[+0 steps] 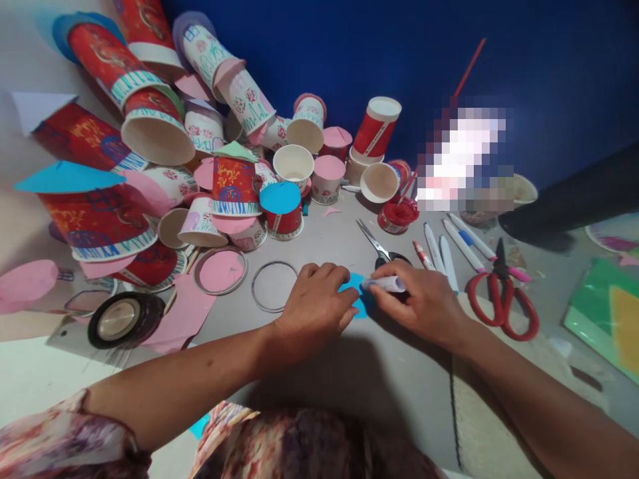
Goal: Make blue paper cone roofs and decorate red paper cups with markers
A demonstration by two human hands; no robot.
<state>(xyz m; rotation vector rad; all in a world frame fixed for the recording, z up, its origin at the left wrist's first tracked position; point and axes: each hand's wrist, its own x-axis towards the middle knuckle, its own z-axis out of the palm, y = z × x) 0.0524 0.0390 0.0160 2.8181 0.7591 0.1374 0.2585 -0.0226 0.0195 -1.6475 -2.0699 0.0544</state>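
Note:
A small piece of blue paper (356,307) lies on the grey table, its rounded edge showing between my hands. Bent fingers of my left hand (317,303) hold the paper at its left side, covering part of it. In my right hand (422,303) is a white marker (387,285), gripped like a pen, with its tip end at the paper's right side. Just behind the right hand lie scissors with black handles (382,251), partly covered by that hand. A thin metal ring (253,293) is flat on the table, left of my left hand.
Decorated paper cups (234,186) with paper tops crowd the left and back. A tape roll (124,319) and pink paper (187,313) lie at left. At right are several markers (462,245), red-handled scissors (504,306) and a green packet (606,313). A red jar (398,216) stands behind.

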